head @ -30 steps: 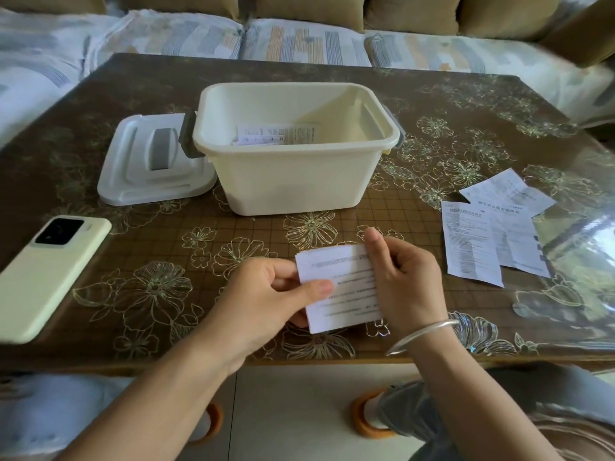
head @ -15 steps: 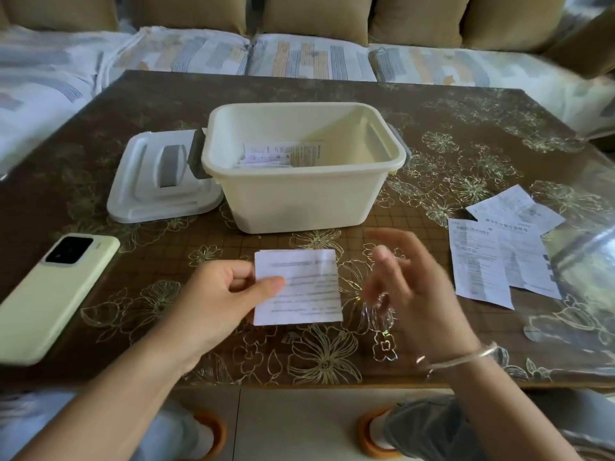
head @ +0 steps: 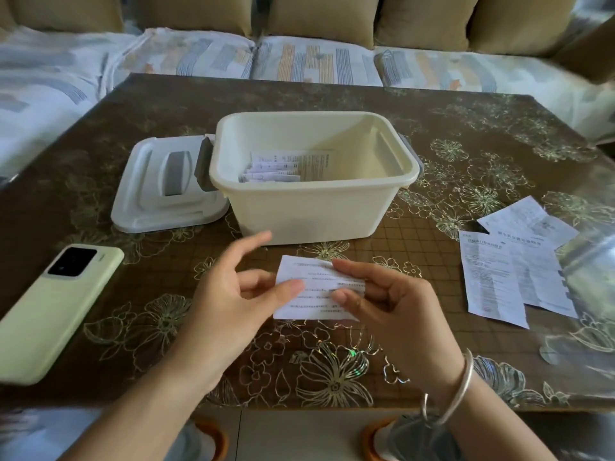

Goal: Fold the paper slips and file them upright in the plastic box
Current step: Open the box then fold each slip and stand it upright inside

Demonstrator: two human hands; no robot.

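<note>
Slip in hand: one paper slip (head: 316,294), partly folded, held just above the worktop (head: 432,104) in front of the plastic box (head: 312,214).

Left hand (head: 233,294): thumb on the slip's left edge, pinching it against the fingers behind; index finger is stretched out and free.

Right hand (head: 392,314): thumb and index finger pinch the right part of the slip, narrow grip.

Slip's long axis runs left to right, spanning the gap between the two hands. The box lies straight beyond it, away from the person, open side up. Both hands are about equally near the box.

Filed slips (head: 276,168) sit in the box's left half; upright or leaning, cannot tell.

Judgement: the fold is not finished. Once creased, the slip goes forward and down, and would need turning on edge to stand beside the others.

Unfolded slips (head: 509,271) lie to the right, well apart from the hands. The lid (head: 159,188) is just left of the box, with a phone (head: 56,307) nearer.
</note>
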